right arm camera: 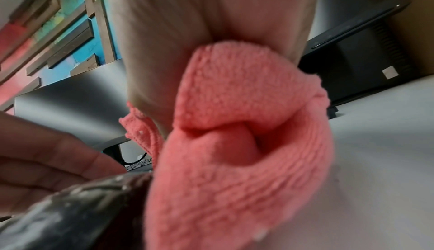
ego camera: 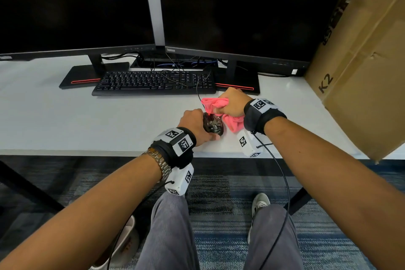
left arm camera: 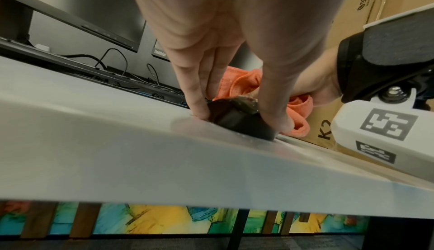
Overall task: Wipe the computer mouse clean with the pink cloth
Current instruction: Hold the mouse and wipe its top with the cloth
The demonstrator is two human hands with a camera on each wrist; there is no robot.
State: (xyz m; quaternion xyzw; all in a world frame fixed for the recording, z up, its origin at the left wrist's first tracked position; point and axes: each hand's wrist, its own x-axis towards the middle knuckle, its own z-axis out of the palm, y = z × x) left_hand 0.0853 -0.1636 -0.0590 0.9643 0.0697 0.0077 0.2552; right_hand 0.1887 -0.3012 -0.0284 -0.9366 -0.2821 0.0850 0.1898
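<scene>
A black computer mouse (ego camera: 213, 125) with whitish smears on its top sits on the white desk (ego camera: 65, 120) near the front edge. My left hand (ego camera: 197, 126) pinches its sides between thumb and fingers; the left wrist view shows the mouse (left arm camera: 237, 120) held down on the desk. Bunched in my right hand (ego camera: 234, 105) is the pink cloth (ego camera: 215, 104), which presses against the mouse's front right side. In the right wrist view the cloth (right arm camera: 234, 142) fills the middle, touching the smeared mouse (right arm camera: 70, 215).
A black keyboard (ego camera: 153, 83) lies behind the hands, with the mouse cable (ego camera: 198, 87) running over it. Two dark monitors (ego camera: 241, 6) stand on stands at the back. A large cardboard box (ego camera: 361, 72) rests on the desk's right end.
</scene>
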